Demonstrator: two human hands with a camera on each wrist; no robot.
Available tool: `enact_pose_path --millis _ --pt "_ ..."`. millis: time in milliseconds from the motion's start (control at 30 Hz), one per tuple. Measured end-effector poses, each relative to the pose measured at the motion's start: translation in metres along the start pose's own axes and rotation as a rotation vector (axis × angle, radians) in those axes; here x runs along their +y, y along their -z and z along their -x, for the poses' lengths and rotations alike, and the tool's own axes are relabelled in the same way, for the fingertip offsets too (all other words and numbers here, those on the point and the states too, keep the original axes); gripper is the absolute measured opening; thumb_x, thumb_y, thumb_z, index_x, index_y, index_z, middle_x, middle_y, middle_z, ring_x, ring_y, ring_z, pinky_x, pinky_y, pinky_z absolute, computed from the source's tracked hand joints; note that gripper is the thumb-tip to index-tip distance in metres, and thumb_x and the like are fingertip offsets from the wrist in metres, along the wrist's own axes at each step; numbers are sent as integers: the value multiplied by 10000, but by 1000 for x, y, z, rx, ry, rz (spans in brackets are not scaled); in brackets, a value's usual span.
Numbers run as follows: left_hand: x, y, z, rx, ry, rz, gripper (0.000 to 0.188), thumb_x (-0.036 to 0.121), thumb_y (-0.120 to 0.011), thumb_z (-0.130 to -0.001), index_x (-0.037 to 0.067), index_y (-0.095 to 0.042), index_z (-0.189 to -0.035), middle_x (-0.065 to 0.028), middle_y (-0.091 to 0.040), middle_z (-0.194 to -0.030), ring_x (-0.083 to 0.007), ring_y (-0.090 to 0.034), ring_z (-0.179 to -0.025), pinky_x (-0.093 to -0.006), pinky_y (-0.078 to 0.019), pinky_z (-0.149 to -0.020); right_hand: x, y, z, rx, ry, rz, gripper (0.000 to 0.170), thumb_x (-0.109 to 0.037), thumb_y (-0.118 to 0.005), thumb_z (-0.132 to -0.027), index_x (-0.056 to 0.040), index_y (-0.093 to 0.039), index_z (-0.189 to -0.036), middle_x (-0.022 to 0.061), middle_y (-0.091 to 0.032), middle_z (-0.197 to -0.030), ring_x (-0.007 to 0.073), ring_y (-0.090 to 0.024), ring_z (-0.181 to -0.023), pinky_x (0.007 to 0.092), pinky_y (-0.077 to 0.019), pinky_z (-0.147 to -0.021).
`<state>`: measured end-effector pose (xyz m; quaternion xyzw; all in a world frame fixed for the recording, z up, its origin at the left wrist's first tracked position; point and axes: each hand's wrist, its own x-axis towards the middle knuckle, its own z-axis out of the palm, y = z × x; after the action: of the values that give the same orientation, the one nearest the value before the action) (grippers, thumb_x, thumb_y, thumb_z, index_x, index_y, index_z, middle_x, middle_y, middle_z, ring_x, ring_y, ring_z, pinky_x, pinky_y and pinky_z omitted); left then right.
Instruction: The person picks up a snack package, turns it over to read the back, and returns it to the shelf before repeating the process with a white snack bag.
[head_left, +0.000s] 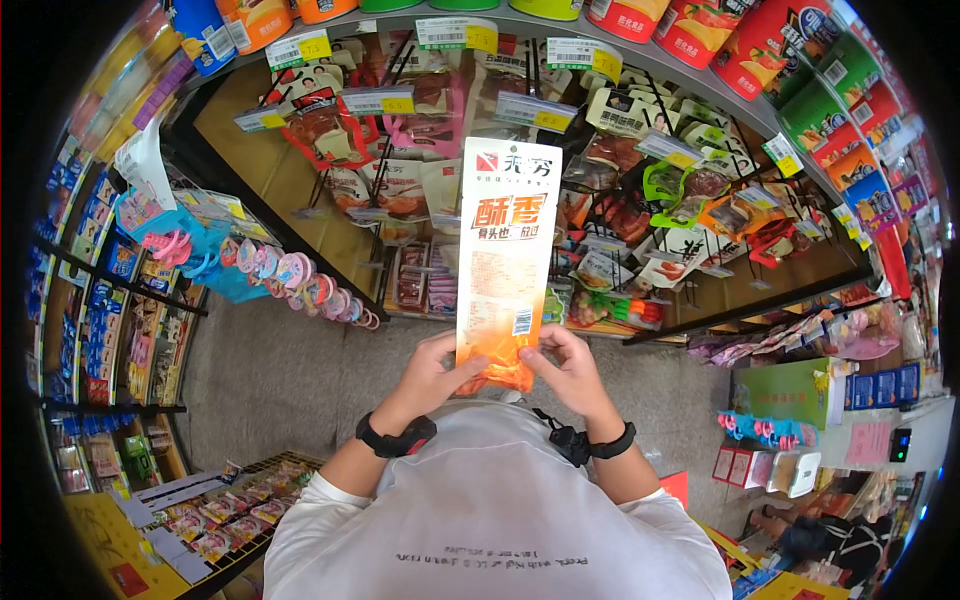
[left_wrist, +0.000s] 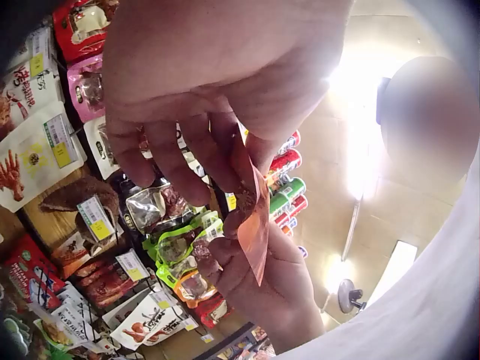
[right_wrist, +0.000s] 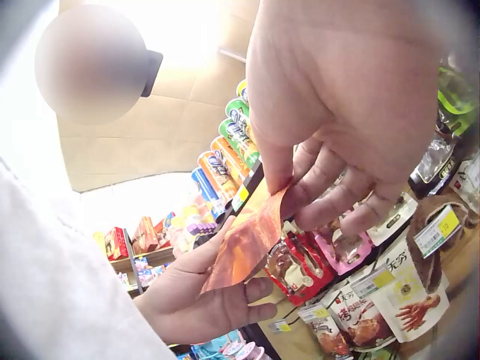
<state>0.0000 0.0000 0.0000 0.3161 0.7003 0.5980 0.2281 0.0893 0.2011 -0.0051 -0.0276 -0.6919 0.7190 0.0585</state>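
A long white and orange packet (head_left: 507, 270) stands upright in front of the person in the head view, printed side toward the camera. The left hand (head_left: 436, 372) pinches its lower left edge, thumb on the near face. At the lower right edge the right hand (head_left: 570, 368) grips it the same way. In the left wrist view the left hand (left_wrist: 217, 82) has its fingers behind the orange end of the packet (left_wrist: 253, 217). The right wrist view shows the right hand (right_wrist: 337, 112) pinching a corner of the orange end (right_wrist: 247, 244).
Hanging snack packs (head_left: 430, 100) fill the rack ahead, with canisters (head_left: 630, 15) on the shelf above. Shelves of goods (head_left: 110, 300) line the left side; a green box (head_left: 790, 390) and a counter stand at the right. Grey floor (head_left: 290, 370) lies below.
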Motion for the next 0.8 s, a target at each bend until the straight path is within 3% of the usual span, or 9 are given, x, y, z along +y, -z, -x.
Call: enact_pose_path --millis 100,167,400,600,667,800 --pt "-1 5 2 35 12 30 276 156 -662 -842 -16 -641 -1056 -132 -667 -1031 -191 -638 -935 -308 -470 -830 1 -4 -3 -32 -51 12 148 -87 -621 -887 -16 -572 -1007 25 -633 -976 84 -563 -909 249 -435 -822" --pt "2 8 2 33 16 18 278 151 -662 -841 -24 -637 -1056 -132 -670 -1019 -180 -635 -928 -305 -471 -827 4 -7 -5 -10 9 13 156 -104 -630 -880 -8 -595 -998 31 -642 -915 85 -577 -832 244 -453 -755" --pt "2 9 3 46 16 7 285 147 -669 -834 -32 -633 -1053 -126 -675 -1007 -159 -627 -928 -300 -469 -831 2 -7 -5 -29 -39 -61 180 -105 -624 -886 -3 -575 -1026 24 -639 -937 81 -569 -853 238 -443 -771" --pt "2 10 2 1 -27 58 407 188 -764 -750 -4 -631 -1083 -84 -678 -985 -138 -622 -902 -287 -474 -816 -1 -7 -6 -35 -33 -53 175 -112 -619 -893 -5 -575 -1024 22 -634 -943 83 -570 -865 244 -447 -793" --pt "13 12 2 -89 182 135 536 179 -817 -683 10 -604 -1145 -71 -659 -1055 -134 -594 -980 -291 -441 -894 2 -7 -6 -28 -23 -85 175 -114 -618 -895 -4 -574 -1025 19 -632 -941 83 -568 -869 245 -446 -804" --pt "12 9 3 -72 177 150 563 146 -827 -667 5 -590 -1158 -65 -644 -1090 -121 -581 -1005 -283 -432 -911 2 -6 -5 -30 -34 -73 174 -113 -619 -896 -5 -573 -1024 17 -631 -941 82 -567 -874 246 -445 -812"
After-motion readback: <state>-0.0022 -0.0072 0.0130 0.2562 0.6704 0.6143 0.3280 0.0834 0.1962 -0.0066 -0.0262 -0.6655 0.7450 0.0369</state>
